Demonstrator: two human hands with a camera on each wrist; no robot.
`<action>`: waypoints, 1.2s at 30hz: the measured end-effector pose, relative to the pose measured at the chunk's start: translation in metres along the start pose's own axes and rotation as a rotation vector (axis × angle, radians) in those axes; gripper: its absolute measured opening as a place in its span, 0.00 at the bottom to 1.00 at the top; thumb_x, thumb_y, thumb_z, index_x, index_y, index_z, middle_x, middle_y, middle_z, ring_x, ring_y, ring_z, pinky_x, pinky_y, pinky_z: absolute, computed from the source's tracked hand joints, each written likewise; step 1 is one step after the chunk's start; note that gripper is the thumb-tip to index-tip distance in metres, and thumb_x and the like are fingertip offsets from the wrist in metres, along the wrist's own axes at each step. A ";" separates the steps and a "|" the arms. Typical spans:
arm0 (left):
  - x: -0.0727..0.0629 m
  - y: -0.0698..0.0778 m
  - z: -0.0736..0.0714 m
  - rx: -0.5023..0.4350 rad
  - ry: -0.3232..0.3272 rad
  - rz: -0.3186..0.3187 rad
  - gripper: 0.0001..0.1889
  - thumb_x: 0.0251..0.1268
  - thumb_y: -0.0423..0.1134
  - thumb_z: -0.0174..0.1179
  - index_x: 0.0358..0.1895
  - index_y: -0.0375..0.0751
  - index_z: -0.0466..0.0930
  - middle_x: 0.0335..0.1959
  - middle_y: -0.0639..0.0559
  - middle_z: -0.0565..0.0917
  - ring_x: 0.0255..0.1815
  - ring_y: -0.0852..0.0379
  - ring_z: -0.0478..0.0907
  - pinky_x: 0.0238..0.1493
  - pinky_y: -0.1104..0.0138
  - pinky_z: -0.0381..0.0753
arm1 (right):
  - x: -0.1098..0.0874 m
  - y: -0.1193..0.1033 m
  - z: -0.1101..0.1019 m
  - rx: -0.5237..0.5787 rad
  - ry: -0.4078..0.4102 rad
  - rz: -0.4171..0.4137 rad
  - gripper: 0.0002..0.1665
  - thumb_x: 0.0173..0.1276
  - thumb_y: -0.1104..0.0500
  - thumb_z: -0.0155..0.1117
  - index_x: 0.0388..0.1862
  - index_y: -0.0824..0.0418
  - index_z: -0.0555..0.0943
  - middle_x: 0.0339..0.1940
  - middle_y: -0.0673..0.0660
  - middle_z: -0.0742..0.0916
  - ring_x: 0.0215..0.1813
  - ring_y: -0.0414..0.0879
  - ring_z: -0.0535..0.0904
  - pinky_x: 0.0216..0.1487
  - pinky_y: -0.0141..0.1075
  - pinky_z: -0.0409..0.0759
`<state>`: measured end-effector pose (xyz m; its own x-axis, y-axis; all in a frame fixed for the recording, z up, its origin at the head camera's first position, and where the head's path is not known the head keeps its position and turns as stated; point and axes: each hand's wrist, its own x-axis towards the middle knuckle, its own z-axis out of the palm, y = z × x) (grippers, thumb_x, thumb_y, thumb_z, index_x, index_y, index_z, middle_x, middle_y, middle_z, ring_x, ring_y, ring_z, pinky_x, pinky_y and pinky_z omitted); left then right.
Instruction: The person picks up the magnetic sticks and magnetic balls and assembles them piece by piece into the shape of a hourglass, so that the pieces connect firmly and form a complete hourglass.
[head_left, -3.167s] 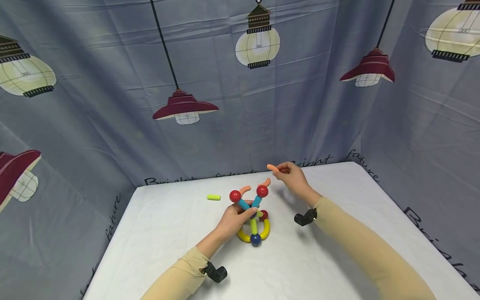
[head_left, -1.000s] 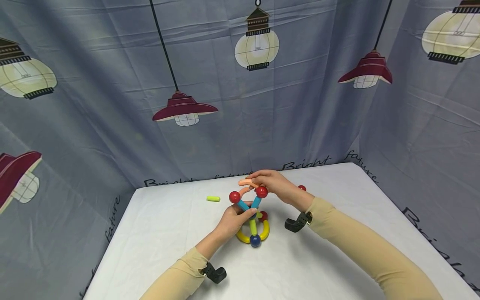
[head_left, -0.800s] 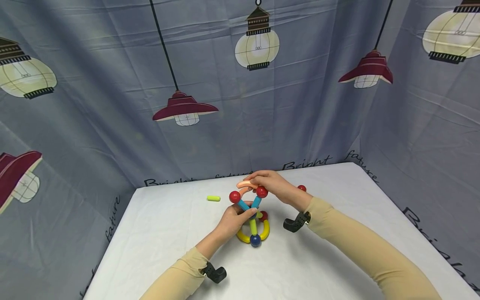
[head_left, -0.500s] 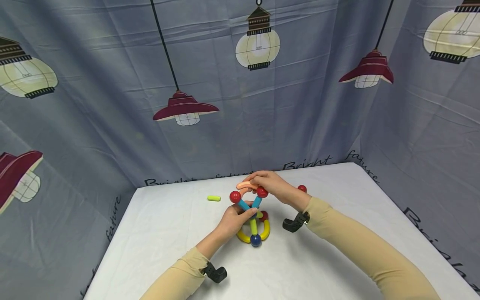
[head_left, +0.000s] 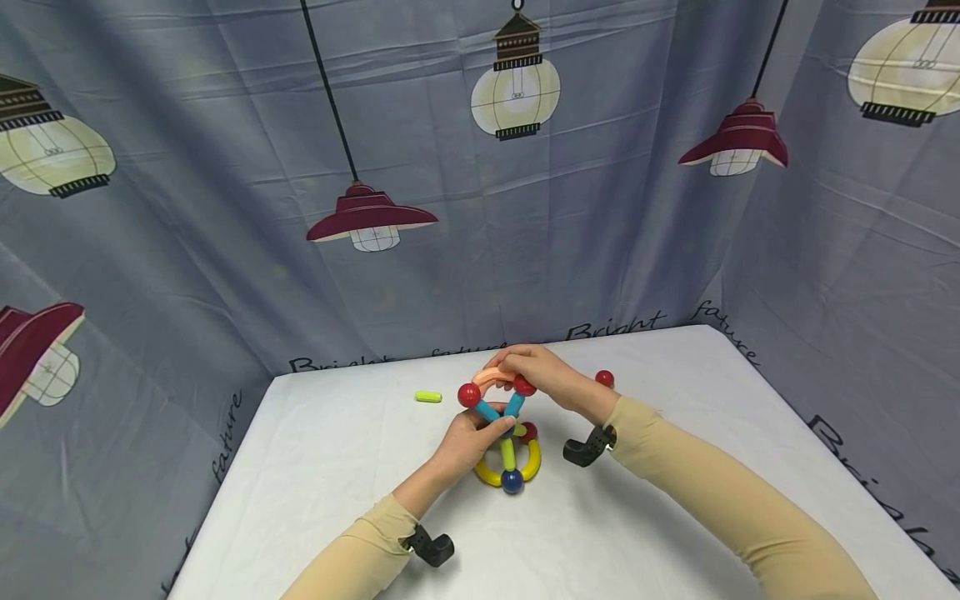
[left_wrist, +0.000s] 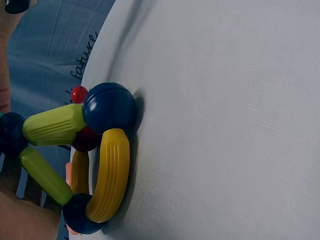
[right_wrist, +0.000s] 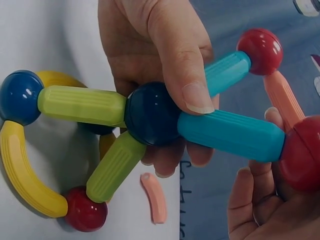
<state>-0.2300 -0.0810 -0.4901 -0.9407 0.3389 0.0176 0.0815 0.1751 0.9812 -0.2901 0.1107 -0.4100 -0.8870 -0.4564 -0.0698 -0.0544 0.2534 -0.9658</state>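
Left hand (right_wrist: pixel 160 55) has a navy ball (right_wrist: pixel 152 114) gripped, teal sticks (right_wrist: pixel 230 136) running past its thumb to red balls (right_wrist: pixel 260 51), which a coral stick (right_wrist: pixel 284 100) bridges. Right hand (right_wrist: pixel 257 205) curls its fingers right by one. Lime sticks (right_wrist: pixel 82 106) and yellow curves (right_wrist: pixel 27 170) are off the left hand's other side, plus a loose coral piece (right_wrist: pixel 154 199) near its fingertips.

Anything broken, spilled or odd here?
Nothing stands out: the ball-and-rod build shows no visible damage, no spill shows, and the loose lime rod and red ball on the white table look like spare parts.
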 end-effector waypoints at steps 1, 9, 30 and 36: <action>0.000 0.000 0.000 -0.003 -0.001 0.000 0.20 0.77 0.48 0.60 0.63 0.42 0.80 0.56 0.48 0.85 0.56 0.49 0.82 0.60 0.53 0.80 | 0.000 0.000 0.000 -0.005 -0.001 0.001 0.17 0.74 0.54 0.55 0.54 0.57 0.86 0.44 0.58 0.88 0.45 0.51 0.80 0.45 0.40 0.77; 0.001 -0.001 -0.001 0.003 -0.016 0.009 0.22 0.75 0.52 0.61 0.63 0.42 0.81 0.55 0.48 0.86 0.56 0.51 0.83 0.61 0.55 0.79 | 0.000 0.001 0.000 -0.009 -0.007 -0.002 0.17 0.74 0.54 0.55 0.53 0.57 0.87 0.42 0.59 0.87 0.42 0.52 0.78 0.41 0.38 0.78; -0.001 0.000 -0.001 0.018 -0.010 -0.002 0.23 0.74 0.54 0.61 0.62 0.43 0.80 0.54 0.50 0.86 0.59 0.50 0.81 0.64 0.52 0.76 | 0.000 -0.002 -0.001 0.020 -0.073 0.045 0.19 0.75 0.56 0.52 0.52 0.58 0.88 0.41 0.60 0.88 0.43 0.56 0.83 0.41 0.37 0.79; 0.000 -0.001 -0.002 0.016 -0.022 0.004 0.23 0.74 0.55 0.61 0.64 0.46 0.80 0.55 0.52 0.86 0.59 0.52 0.81 0.64 0.53 0.76 | 0.000 -0.001 0.000 0.032 -0.071 0.039 0.19 0.76 0.55 0.52 0.54 0.61 0.87 0.40 0.60 0.88 0.46 0.61 0.82 0.44 0.37 0.80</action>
<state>-0.2307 -0.0830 -0.4904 -0.9330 0.3595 0.0176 0.0910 0.1883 0.9779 -0.2900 0.1108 -0.4088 -0.8532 -0.5065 -0.1243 -0.0046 0.2456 -0.9694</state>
